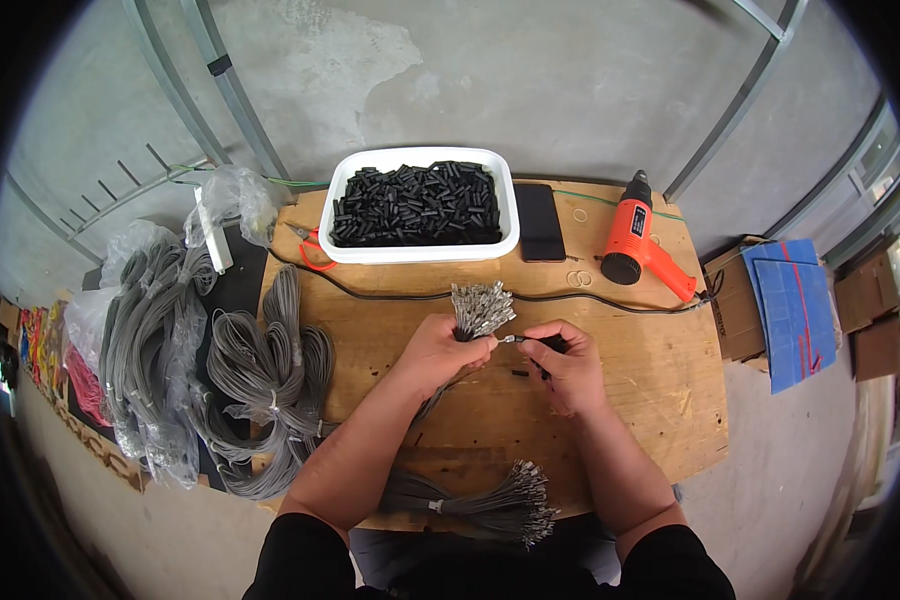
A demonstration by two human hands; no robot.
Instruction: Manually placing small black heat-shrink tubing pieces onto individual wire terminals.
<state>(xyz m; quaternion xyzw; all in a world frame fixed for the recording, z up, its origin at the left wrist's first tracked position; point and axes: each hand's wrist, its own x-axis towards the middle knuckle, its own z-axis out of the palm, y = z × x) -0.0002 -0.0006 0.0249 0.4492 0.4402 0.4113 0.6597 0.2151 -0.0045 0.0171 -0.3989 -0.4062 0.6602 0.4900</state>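
My left hand (438, 350) is closed around a bundle of grey cables with bare metal terminals (483, 308) fanning out above the fist. Between its thumb and finger, one terminal (503, 340) sticks out to the right. My right hand (568, 368) pinches a short black sleeve (518, 339) at the tip of that terminal; how far it is on I cannot tell. More black sleeves (554, 343) show among the right fingers. A loose black sleeve (520, 374) lies on the wooden table (660, 400) below the hands. Nearest my body rests another grey cable bundle (490, 503) with metal ends.
A white tub (513, 225) full of black sleeves stands at the back. Beside it are red-handled pliers (315, 252), a black phone (541, 222) and an orange heat gun (630, 240). A black cord (370, 295) crosses the table. Coiled grey cables (270, 370) fill the left side.
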